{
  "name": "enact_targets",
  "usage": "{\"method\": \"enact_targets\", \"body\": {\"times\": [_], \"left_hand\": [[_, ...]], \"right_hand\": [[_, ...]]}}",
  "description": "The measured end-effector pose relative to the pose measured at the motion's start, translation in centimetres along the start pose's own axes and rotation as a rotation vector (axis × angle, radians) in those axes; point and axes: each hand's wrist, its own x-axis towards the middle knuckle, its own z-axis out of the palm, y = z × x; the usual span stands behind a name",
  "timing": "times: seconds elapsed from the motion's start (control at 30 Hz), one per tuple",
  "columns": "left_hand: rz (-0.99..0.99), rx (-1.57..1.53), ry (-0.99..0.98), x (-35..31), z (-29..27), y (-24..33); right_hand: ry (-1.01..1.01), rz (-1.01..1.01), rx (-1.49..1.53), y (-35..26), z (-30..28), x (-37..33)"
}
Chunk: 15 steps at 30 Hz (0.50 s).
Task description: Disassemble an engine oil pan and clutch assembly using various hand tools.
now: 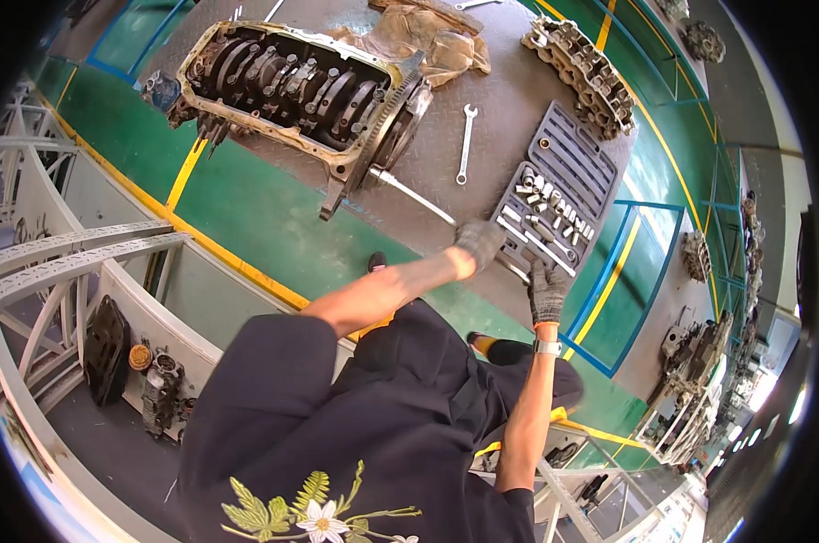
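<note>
While holding right hand [547, 291] at socket case [578, 165], poising left hand [480, 244] near silver bar [416, 196].
Cannot tell finger closure on either.

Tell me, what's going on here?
The person's gloved left hand is by the end of a long silver bar; whether it grips it is unclear. The gloved right hand is at the near edge of an open socket case. An engine block and a wrench lie on the metal bench.
</note>
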Motion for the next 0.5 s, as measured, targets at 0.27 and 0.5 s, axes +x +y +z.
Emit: {"method": "enact_targets", "body": {"times": [0.27, 0.5], "left_hand": [[0.27, 0.04, 0.941, 3.4, 0.4, 0.4], [0.098, -0.099, 0.532, -4.3, 2.8, 1.1]], "right_hand": [[-0.159, -0.237, -0.379, 3.7, 0.9, 1.8], [0.008, -0.096, -0.171, -1.6, -1.2, 6.4]]}}
